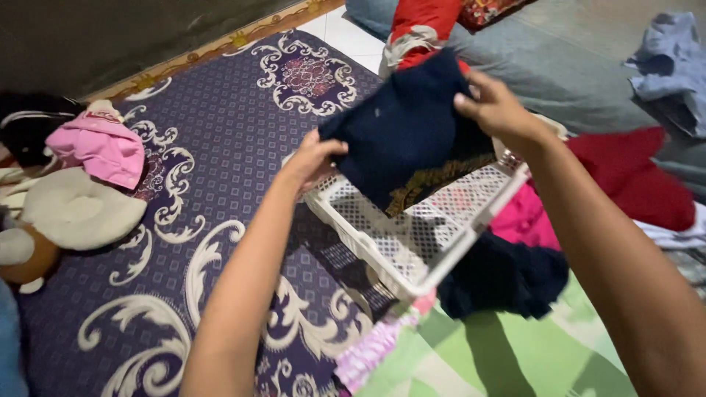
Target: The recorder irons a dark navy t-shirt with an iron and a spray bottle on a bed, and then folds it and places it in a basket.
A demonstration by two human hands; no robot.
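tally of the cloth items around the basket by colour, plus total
Dark navy: 2, the folded garment held by left hand and right hand over the white basket, and a crumpled piece beside it
Red: 2, red cloth, red garment
Pink: 2, pink garment, magenta cloth
Light blue: 1, blue garment
Total: 7

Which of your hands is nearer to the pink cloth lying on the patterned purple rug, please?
Left. The left hand grips the dark navy garment's lower-left corner, on the side toward the pink cloth. The right hand holds the garment's upper-right corner, farther away.
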